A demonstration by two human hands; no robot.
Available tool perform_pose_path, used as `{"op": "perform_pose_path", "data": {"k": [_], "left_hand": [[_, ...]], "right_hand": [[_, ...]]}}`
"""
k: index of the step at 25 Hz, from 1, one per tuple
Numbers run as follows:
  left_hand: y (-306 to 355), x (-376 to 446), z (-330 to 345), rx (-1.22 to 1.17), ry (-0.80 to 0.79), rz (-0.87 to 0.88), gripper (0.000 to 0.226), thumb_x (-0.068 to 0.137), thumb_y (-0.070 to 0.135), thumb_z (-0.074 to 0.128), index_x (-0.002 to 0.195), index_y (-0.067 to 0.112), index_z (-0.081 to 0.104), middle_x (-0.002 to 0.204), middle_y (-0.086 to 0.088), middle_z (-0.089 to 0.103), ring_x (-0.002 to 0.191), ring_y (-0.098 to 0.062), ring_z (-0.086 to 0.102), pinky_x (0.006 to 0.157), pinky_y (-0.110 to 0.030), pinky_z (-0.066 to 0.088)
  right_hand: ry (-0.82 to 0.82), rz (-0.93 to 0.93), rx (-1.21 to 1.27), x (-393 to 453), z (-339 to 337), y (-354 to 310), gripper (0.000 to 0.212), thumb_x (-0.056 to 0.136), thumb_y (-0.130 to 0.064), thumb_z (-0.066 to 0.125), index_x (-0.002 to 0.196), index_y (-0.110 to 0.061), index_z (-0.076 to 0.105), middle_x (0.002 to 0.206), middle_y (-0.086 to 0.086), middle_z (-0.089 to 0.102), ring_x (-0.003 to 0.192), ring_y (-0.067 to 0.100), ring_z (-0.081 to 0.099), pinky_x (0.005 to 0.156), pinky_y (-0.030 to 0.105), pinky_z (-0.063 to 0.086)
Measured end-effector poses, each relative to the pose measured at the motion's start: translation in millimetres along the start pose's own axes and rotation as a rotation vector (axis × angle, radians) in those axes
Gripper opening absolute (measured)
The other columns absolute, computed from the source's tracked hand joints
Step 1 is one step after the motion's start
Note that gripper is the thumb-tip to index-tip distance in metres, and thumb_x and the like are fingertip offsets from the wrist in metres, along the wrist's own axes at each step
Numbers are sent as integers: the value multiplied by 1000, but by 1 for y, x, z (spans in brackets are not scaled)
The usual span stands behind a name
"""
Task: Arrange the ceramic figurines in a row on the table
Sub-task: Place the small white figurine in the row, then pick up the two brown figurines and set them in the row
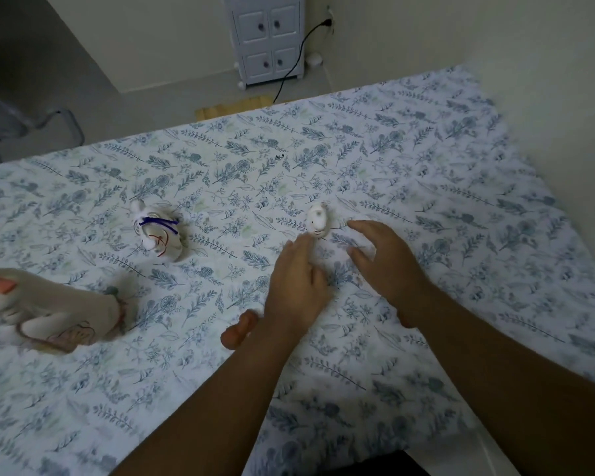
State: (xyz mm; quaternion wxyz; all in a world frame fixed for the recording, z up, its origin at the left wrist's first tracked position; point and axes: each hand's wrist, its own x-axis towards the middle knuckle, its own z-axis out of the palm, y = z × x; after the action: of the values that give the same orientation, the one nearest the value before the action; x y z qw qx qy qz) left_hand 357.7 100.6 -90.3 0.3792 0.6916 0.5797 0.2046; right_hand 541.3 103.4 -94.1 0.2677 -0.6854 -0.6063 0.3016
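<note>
A small white egg-shaped figurine (318, 221) with a drawn face stands on the floral tablecloth (426, 187). My left hand (298, 286) lies just below it, one fingertip touching its base, fingers apart. My right hand (385, 262) hovers to its right, fingers spread, holding nothing. A white round figurine (160, 233) with blue and red lines sits to the left. A large beige figurine (49, 310) lies at the far left. A small brown figurine (239, 329) is partly hidden behind my left wrist.
The table's far edge (289, 104) runs across the top, with floor beyond. A white small cabinet (268, 39) and a black cable (296, 63) stand against the wall. A wall borders the table on the right.
</note>
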Motion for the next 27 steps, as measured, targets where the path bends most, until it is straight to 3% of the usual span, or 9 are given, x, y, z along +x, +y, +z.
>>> {"op": "perform_pose_path", "data": {"k": [2, 6, 9, 14, 16, 18, 20, 25, 27], "left_hand": [[9, -17, 9, 37, -46, -19, 55, 103, 17, 45, 156, 13, 32, 157, -9, 42, 149, -25, 31, 120, -25, 14], [23, -40, 34, 55, -144, 100, 54, 104, 14, 47, 156, 10, 33, 157, -10, 41, 143, -16, 28, 111, -4, 2], [25, -48, 59, 59, -241, 101, 52, 104, 18, 49, 154, 10, 37, 156, -12, 43, 147, -24, 35, 125, -26, 18], [31, -54, 79, 72, -312, 61, 54, 103, 10, 44, 156, 13, 35, 161, -9, 38, 152, -29, 22, 119, -26, 10], [28, -52, 79, 78, -296, 87, 51, 99, 6, 47, 148, 15, 45, 145, -9, 53, 139, -28, 41, 122, -36, 26], [20, -53, 78, 91, -279, 100, 42, 93, 4, 50, 133, 15, 54, 112, -4, 61, 107, -21, 53, 99, -45, 48], [17, -57, 73, 113, -271, 99, 38, 92, 7, 51, 129, 16, 54, 102, -2, 57, 97, -18, 52, 89, -42, 49], [14, -65, 53, 105, -241, 89, 52, 92, 11, 47, 144, 14, 46, 123, -8, 57, 116, -22, 51, 104, -38, 45], [8, -68, 39, 142, -204, 45, 56, 95, 9, 48, 151, 10, 42, 145, -13, 51, 136, -26, 42, 118, -29, 28]], "right_hand": [[18, 32, -33, -20, -11, 15, 40, 95, -14, 63, 134, -15, 59, 136, 5, 59, 130, 19, 51, 107, 26, 36], [68, 160, -71, -57, -30, 42, 35, 96, -13, 59, 131, -14, 62, 131, 8, 60, 125, 22, 53, 102, 23, 35], [54, 249, -59, -85, -36, 59, 40, 92, -20, 65, 132, -16, 61, 128, 8, 58, 120, 23, 54, 102, 34, 44], [-35, 286, -17, -117, -34, 71, 70, 71, -37, 85, 134, -25, 56, 120, 1, 53, 111, 17, 53, 95, 36, 48], [-36, 301, 13, -120, -32, 69, 75, 68, -35, 89, 134, -24, 56, 116, 0, 51, 107, 16, 52, 93, 32, 48], [-20, 278, 25, -121, -27, 66, 70, 71, -29, 89, 133, -21, 58, 111, 0, 51, 103, 15, 54, 89, 28, 48], [11, 261, 38, -121, -22, 62, 61, 76, -24, 85, 131, -19, 60, 108, -1, 51, 102, 17, 58, 85, 23, 48], [70, 147, 19, -112, -16, 45, 48, 82, -15, 78, 127, -17, 63, 113, 1, 56, 106, 17, 60, 92, 35, 56], [80, 78, 77, -102, -12, 36, 47, 82, -7, 77, 126, -15, 63, 116, 0, 54, 109, 19, 61, 93, 40, 57]]}}
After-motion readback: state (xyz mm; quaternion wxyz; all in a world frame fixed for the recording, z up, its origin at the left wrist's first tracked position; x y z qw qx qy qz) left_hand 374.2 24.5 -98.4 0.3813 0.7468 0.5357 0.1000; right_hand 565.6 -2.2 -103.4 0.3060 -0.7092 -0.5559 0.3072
